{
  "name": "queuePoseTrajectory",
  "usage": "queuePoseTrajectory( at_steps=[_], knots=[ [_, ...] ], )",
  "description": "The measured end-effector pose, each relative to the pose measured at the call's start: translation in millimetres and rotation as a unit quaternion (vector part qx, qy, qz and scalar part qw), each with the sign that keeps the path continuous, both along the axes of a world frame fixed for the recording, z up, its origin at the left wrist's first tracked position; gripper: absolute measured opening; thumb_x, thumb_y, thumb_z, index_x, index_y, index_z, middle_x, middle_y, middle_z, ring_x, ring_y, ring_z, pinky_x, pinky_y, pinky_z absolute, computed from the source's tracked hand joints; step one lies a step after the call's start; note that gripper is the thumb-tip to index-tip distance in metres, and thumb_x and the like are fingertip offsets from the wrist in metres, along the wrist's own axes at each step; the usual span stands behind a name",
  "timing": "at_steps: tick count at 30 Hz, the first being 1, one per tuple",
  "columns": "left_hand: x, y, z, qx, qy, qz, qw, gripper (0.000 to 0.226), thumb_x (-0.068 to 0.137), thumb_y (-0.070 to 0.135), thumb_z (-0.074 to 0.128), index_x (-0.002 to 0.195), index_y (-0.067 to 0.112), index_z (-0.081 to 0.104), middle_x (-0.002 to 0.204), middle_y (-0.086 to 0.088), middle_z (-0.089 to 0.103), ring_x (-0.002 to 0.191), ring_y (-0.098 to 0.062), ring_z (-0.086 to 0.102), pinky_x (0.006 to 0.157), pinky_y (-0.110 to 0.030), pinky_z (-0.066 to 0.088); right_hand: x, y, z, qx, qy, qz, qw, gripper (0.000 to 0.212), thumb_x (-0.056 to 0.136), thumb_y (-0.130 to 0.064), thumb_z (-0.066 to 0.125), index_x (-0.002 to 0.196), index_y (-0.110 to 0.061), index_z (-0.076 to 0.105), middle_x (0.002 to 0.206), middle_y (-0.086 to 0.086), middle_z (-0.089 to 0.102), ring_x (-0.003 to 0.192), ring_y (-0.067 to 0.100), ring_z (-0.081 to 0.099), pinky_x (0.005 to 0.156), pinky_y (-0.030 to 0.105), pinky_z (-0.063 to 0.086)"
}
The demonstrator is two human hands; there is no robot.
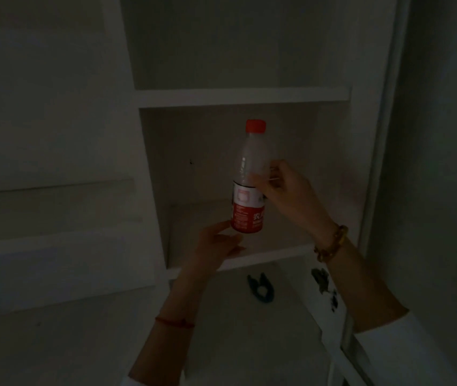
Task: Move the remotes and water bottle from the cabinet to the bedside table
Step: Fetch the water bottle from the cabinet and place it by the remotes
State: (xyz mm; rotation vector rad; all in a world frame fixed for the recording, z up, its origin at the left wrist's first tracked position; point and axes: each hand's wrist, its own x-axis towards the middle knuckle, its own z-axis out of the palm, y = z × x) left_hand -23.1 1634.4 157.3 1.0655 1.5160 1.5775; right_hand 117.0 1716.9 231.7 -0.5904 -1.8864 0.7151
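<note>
A clear water bottle (251, 174) with a red cap and a red-and-white label stands upright in the air in front of the white cabinet's middle compartment (249, 97). My right hand (285, 188) grips it around the middle from the right. My left hand (216, 246) is below it, fingers apart, its fingertips touching the bottle's base. No remotes show in this dim view.
The cabinet shelf edge (263, 257) runs just under my hands. On the lower surface lies a dark scissor-like tool (259, 288), with dark small items (323, 285) to its right. A tall panel edge (383, 135) bounds the cabinet on the right.
</note>
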Motion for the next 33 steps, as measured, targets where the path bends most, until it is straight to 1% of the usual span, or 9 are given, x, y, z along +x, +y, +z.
queuePoseTrajectory(
  at_steps=[4, 6, 11, 17, 19, 23, 28, 31, 33],
  knots=[
    [-2.3, -42.8, -7.4, 0.003, 0.033, 0.005, 0.999, 0.046, 0.088, -0.003, 0.058, 0.133, 0.001, 0.050, 0.082, -0.012, 0.069, 0.063, -0.007, 0.068, 0.076, -0.022, 0.056, -3.9, -30.8, -8.5, 0.000, 0.012, 0.039, 0.999, 0.042, 0.085, -0.041, 0.062, 0.117, -0.015, 0.056, 0.108, -0.006, 0.066, 0.091, -0.001, 0.063, 0.072, 0.007, 0.050],
    [0.0, -65.7, -12.0, 0.010, 0.017, 0.018, 1.000, 0.045, 0.087, -0.005, 0.056, 0.131, 0.001, 0.051, 0.081, -0.011, 0.069, 0.062, -0.006, 0.069, 0.075, -0.021, 0.056, -7.2, -44.2, -14.6, 0.003, 0.015, 0.055, 0.998, 0.040, 0.086, -0.039, 0.063, 0.117, -0.014, 0.057, 0.106, -0.008, 0.065, 0.090, -0.005, 0.061, 0.073, 0.005, 0.048],
    [7.1, -123.6, -34.4, 0.012, -0.023, 0.075, 0.997, 0.048, 0.086, -0.009, 0.056, 0.133, -0.002, 0.048, 0.083, -0.011, 0.069, 0.064, -0.007, 0.070, 0.071, -0.021, 0.058, -16.6, -79.4, -38.7, -0.014, 0.009, 0.117, 0.993, 0.040, 0.083, -0.040, 0.065, 0.115, -0.016, 0.057, 0.109, -0.006, 0.068, 0.092, 0.001, 0.065, 0.078, 0.013, 0.052],
    [19.9, -195.9, -73.2, -0.029, -0.057, 0.152, 0.986, 0.049, 0.088, -0.005, 0.056, 0.136, -0.002, 0.046, 0.112, -0.033, 0.063, 0.085, -0.027, 0.064, 0.081, -0.027, 0.056, -29.9, -128.4, -80.2, -0.053, -0.022, 0.211, 0.976, 0.042, 0.078, -0.042, 0.068, 0.110, -0.018, 0.055, 0.105, -0.007, 0.068, 0.081, -0.011, 0.063, 0.068, 0.006, 0.049],
    [26.1, -222.4, -88.2, -0.041, -0.062, 0.182, 0.981, 0.048, 0.089, -0.005, 0.055, 0.136, -0.001, 0.046, 0.113, -0.033, 0.063, 0.083, -0.024, 0.066, 0.083, -0.027, 0.055, -34.2, -147.5, -95.1, -0.068, -0.042, 0.253, 0.964, 0.046, 0.075, -0.047, 0.067, 0.110, -0.021, 0.054, 0.105, -0.009, 0.066, 0.082, -0.012, 0.062, 0.067, 0.005, 0.048],
    [39.2, -276.6, -120.4, -0.057, -0.092, 0.238, 0.965, 0.050, 0.088, -0.006, 0.053, 0.137, 0.000, 0.044, 0.107, -0.029, 0.064, 0.074, -0.013, 0.070, 0.083, -0.028, 0.055, -43.6, -188.3, -128.1, -0.098, -0.074, 0.328, 0.937, 0.045, 0.078, -0.040, 0.069, 0.114, -0.020, 0.053, 0.109, -0.006, 0.066, 0.093, -0.001, 0.064, 0.067, 0.006, 0.049],
    [66.3, -344.2, -152.8, -0.083, -0.115, 0.311, 0.940, 0.050, 0.089, -0.004, 0.053, 0.139, 0.000, 0.043, 0.116, -0.033, 0.061, 0.094, -0.029, 0.066, 0.086, -0.029, 0.055, -53.3, -244.8, -163.8, -0.104, -0.108, 0.402, 0.903, 0.047, 0.078, -0.038, 0.071, 0.116, -0.017, 0.055, 0.113, -0.004, 0.067, 0.096, 0.003, 0.065, 0.068, 0.005, 0.049],
    [85.2, -382.4, -167.4, -0.089, -0.133, 0.361, 0.919, 0.050, 0.090, -0.005, 0.051, 0.139, 0.002, 0.042, 0.116, -0.031, 0.061, 0.080, -0.015, 0.070, 0.083, -0.025, 0.055, -58.1, -282.9, -184.6, -0.115, -0.129, 0.450, 0.876, 0.047, 0.077, -0.035, 0.072, 0.117, -0.016, 0.056, 0.112, -0.003, 0.068, 0.095, 0.002, 0.065, 0.066, 0.005, 0.048],
    [95.0, -408.8, -179.9, -0.101, -0.139, 0.392, 0.904, 0.051, 0.090, -0.005, 0.051, 0.140, 0.002, 0.041, 0.120, -0.032, 0.060, 0.085, -0.018, 0.069, 0.083, -0.024, 0.056, -61.8, -309.1, -196.8, -0.123, -0.146, 0.481, 0.855, 0.047, 0.077, -0.035, 0.073, 0.116, -0.016, 0.055, 0.113, -0.003, 0.067, 0.095, 0.000, 0.064, 0.067, 0.006, 0.049]
  ],
)
